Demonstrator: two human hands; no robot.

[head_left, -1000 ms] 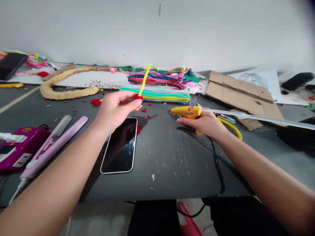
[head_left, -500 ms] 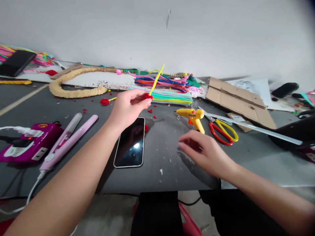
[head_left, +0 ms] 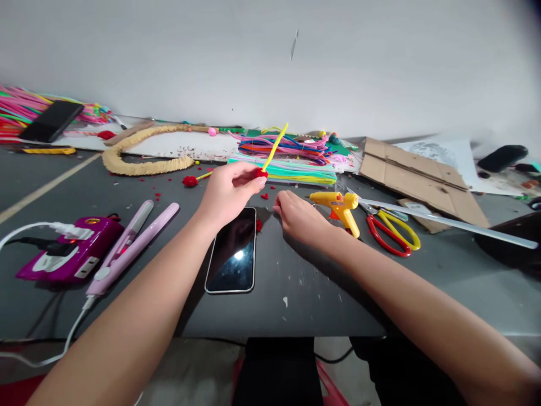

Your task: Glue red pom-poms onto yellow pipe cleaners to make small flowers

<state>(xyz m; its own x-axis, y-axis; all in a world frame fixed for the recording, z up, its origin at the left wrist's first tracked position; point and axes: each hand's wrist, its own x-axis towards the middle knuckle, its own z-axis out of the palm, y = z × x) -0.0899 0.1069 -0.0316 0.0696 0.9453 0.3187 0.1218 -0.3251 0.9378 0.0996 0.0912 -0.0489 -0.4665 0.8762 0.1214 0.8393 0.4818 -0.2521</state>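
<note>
My left hand (head_left: 234,189) pinches a red fuzzy piece (head_left: 261,173) with a yellow pipe cleaner (head_left: 275,148) rising from it, held above the far end of a smartphone (head_left: 231,254). My right hand (head_left: 298,214) rests low at the tabletop, fingers curled together, close to small red scraps (head_left: 264,196). Whatever its fingertips grip, if anything, is hidden. Just right of that hand lies a yellow glue gun (head_left: 338,204) with a long glue stick (head_left: 448,221) in its back. Another red fuzzy piece (head_left: 190,181) on a yellow stem lies left of my left hand.
Scissors (head_left: 393,234) with red and yellow handles lie right of the glue gun, before folded cardboard (head_left: 422,175). At left are a pink hair straightener (head_left: 133,242) and a purple power strip (head_left: 80,248). Pipe cleaner bundles (head_left: 287,169) and a beige curved form (head_left: 143,164) lie behind.
My right hand has moved left and forward, away from the front of the glue gun toward the red scraps, and its fingers are closed. My left hand still holds the red piece.
</note>
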